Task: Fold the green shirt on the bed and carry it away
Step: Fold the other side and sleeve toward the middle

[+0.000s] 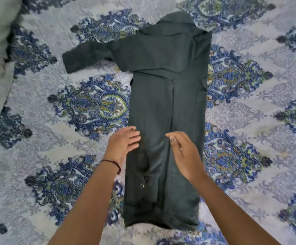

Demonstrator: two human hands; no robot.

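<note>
green shirt [168, 106] flat on blue-patterned quilted bedspread [250, 121], both hands' fingers [131, 137] spread, gripping nothing

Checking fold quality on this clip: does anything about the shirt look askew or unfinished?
Yes. One sleeve sticks out to the left across the bedspread, while the rest of the shirt is folded into a narrow strip. Both hands, left and right, are open near its lower half.

Shirt [168, 106] on bed [250, 121]
</note>
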